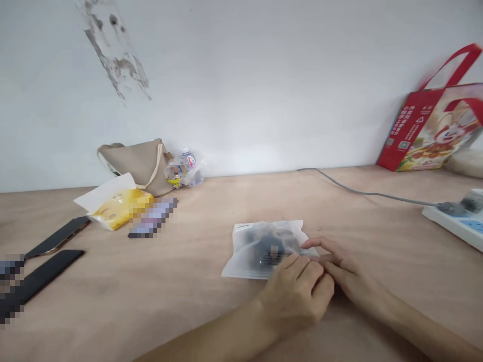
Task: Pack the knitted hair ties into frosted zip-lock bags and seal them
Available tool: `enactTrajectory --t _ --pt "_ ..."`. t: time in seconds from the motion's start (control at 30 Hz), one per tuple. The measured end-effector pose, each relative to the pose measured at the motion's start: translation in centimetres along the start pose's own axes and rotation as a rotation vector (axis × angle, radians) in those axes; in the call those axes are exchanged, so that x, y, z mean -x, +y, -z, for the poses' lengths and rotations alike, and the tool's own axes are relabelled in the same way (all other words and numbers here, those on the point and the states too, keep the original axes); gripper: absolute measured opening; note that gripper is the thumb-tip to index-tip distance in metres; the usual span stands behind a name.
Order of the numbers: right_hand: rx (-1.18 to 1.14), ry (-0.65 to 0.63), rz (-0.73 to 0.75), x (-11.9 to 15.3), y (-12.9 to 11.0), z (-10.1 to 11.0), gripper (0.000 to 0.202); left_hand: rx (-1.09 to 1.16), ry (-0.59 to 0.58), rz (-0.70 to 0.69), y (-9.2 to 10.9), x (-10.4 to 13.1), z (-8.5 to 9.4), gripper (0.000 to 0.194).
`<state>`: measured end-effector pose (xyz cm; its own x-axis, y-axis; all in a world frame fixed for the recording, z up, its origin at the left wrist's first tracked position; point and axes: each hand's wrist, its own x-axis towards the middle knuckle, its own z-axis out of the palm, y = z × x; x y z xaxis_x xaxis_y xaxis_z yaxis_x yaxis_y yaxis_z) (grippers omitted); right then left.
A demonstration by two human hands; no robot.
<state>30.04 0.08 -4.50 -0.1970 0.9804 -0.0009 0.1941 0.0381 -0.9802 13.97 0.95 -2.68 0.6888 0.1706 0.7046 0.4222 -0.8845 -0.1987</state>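
Two bare hands work at a frosted, translucent plastic pouch (264,246) with dark contents, lying on the pinkish-tan bench (181,291). The left hand (298,291) has its fingers curled closed at its near right corner; the right hand (345,269) extends one finger over it, grip unclear.

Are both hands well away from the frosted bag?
No, the left hand and the right hand are both at the near right corner of the frosted bag.
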Motion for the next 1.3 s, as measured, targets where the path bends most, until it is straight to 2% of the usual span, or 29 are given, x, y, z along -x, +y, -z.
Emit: enactTrajectory --t 0.13,0.3,0.43,0.53,0.6,0.63,0.7,0.77,0.87,0.93,1.0,1.1,1.17,1.23,1.3 --pt "0.037 -0.047 -0.024 -0.1 -0.1 0.7 0.044 -0.011 -0.065 0.043 -0.8 1.2 1.4 0.029" --pt "0.083 -0.135 -0.077 -0.4 0.2 1.9 0.049 0.003 -0.133 0.100 -2.5 4.3 4.7 0.017" --pt "0.132 -0.108 -0.089 -0.5 0.2 2.2 0.050 0.010 -0.160 0.214 -3.5 6.6 7.5 0.017" --pt "0.121 -0.105 -0.104 -0.2 -0.1 2.2 0.051 0.037 -0.146 0.302 -4.2 7.9 8.8 0.020" --pt "0.146 -0.089 -0.090 -0.2 -0.1 2.4 0.050 0.090 -0.196 0.418 -4.7 8.5 9.4 0.018" --pt "0.189 -0.050 -0.061 -0.2 0.0 2.5 0.049 0.113 -0.240 0.514 -5.0 8.7 9.7 0.014" --pt "0.305 0.076 0.006 -0.6 0.2 2.8 0.042 0.133 -0.341 0.775 -5.6 8.8 10.0 0.020" --pt "0.401 0.177 0.041 -1.2 0.4 3.0 0.032 0.155 -0.423 1.012 -6.2 8.4 10.1 0.025" --pt "0.443 0.166 0.027 -2.0 0.4 2.6 0.036 0.283 -0.478 1.150 -7.0 7.2 9.4 0.047" --pt "0.456 0.145 0.025 -2.4 0.2 2.0 0.039 0.352 -0.427 1.226 -7.9 6.4 8.4 0.051" --pt "0.463 0.142 0.015 -2.5 -0.1 1.4 0.039 0.349 -0.326 1.329 -9.4 5.9 7.0 0.048" --pt "0.472 0.160 0.002 -2.7 -0.2 0.6 0.035 0.319 -0.192 1.389 -12.3 5.4 5.0 0.047" --pt "0.473 0.179 0.008 -2.8 -0.2 0.3 0.033 0.374 -0.148 1.391 -13.8 5.1 4.0 0.044" --pt "0.466 0.201 0.019 -3.0 -0.2 0.2 0.035 0.472 -0.151 1.382 -14.2 4.7 3.4 0.039" --pt "0.445 0.221 0.016 -3.1 -0.1 0.2 0.039 0.563 -0.192 1.392 -13.4 4.3 3.5 0.032"
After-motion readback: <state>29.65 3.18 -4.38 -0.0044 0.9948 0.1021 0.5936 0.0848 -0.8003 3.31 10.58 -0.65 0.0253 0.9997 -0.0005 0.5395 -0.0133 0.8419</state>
